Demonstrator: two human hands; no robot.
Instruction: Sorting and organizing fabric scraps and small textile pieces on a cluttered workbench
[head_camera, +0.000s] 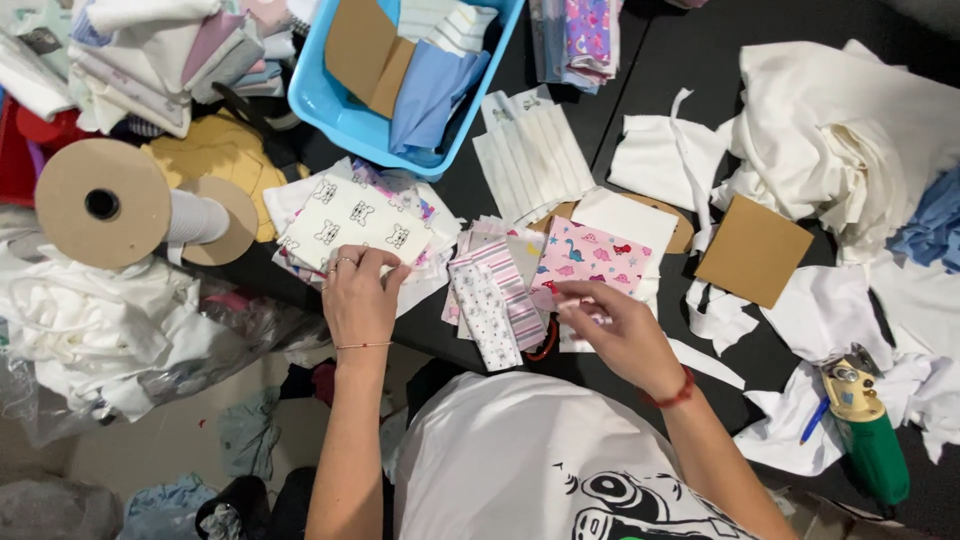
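The left hand (358, 298) rests with curled fingers on a white printed fabric piece (350, 220) atop a stack, pinching its near edge. The right hand (615, 330), at three o'clock from the left, grips the lower edge of a pink dinosaur-print fabric piece (590, 258). Between them lie striped fabric pieces (500, 290). At twelve o'clock a blue plastic bin (330, 105) holds brown cardboard (365, 50) and folded blue cloth (430, 90). A green tool (870, 440) lies at four o'clock
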